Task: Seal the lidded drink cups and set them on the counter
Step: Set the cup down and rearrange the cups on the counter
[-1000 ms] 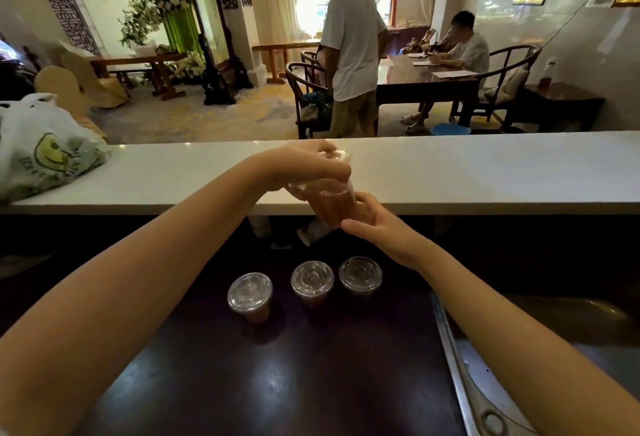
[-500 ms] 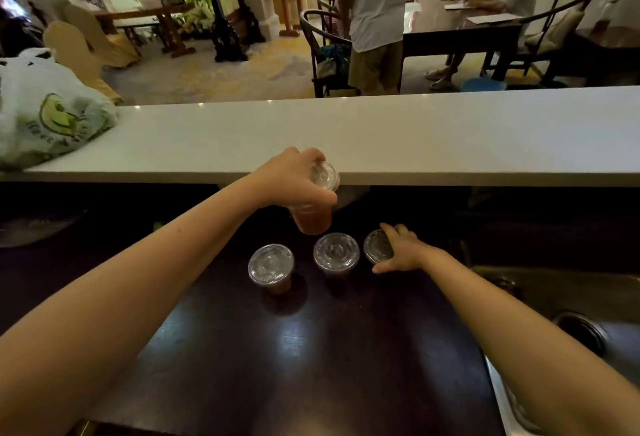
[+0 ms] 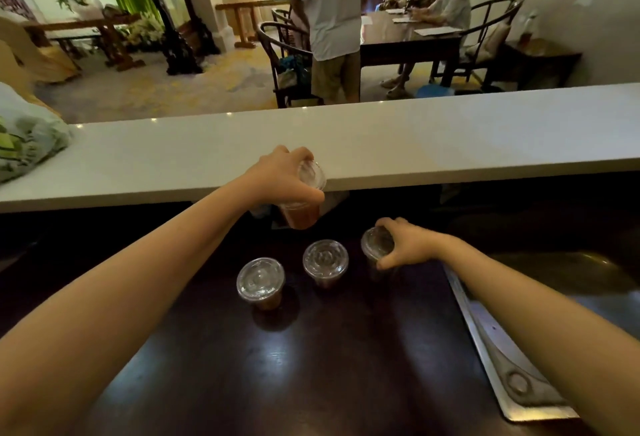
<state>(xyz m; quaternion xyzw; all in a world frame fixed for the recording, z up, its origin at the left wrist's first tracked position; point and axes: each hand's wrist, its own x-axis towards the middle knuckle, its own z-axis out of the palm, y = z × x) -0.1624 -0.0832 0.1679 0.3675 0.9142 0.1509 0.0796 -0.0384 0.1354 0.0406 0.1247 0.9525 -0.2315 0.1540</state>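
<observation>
Drink cups number four, none yet on the white desk (image 3: 450, 144). Left hand (image 3: 282, 176) has its grip pinching one raised cup (image 3: 300, 214) near the desk's edge; right hand (image 3: 403, 245) clasps another cup (image 3: 375, 245) below. Two lidded cups (image 3: 260, 281) (image 3: 325, 260) wait untouched.

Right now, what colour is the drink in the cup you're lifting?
Orange-red, seen through the clear cup in the left hand; the head view shows it.

tea house or café: serving counter (image 3: 415, 144), lidded drink cups (image 3: 260, 279), dining table (image 3: 408, 37) beyond.
</observation>
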